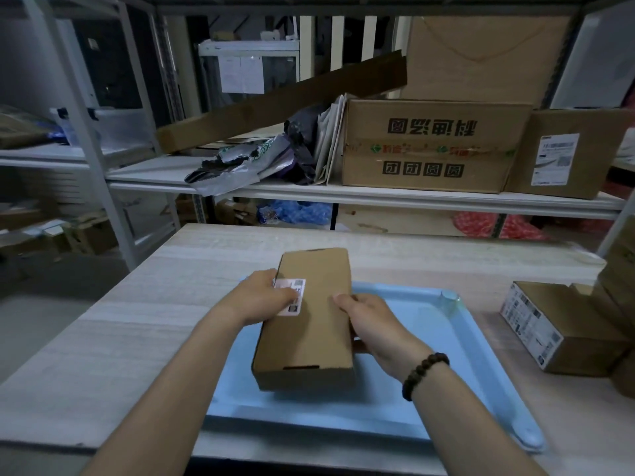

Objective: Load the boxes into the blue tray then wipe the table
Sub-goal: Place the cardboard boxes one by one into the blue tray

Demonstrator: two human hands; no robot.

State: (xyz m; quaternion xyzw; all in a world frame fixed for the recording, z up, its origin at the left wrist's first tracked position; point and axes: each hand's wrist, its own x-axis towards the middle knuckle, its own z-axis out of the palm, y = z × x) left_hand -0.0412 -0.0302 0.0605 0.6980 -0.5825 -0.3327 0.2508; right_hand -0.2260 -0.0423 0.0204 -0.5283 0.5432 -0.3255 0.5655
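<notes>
Dim, bluish light; soft shadows; wide-angle bending at edges; corners blurred

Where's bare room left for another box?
The blue tray is bare between the held box and its right rim. The table is bare left of the tray and behind it. Crowded: the right edge, around the labelled box.

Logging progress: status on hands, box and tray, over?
Left hand and right hand grip the box by its sides. Box over the tray, contact unclear. A second box waits on the table.
</notes>
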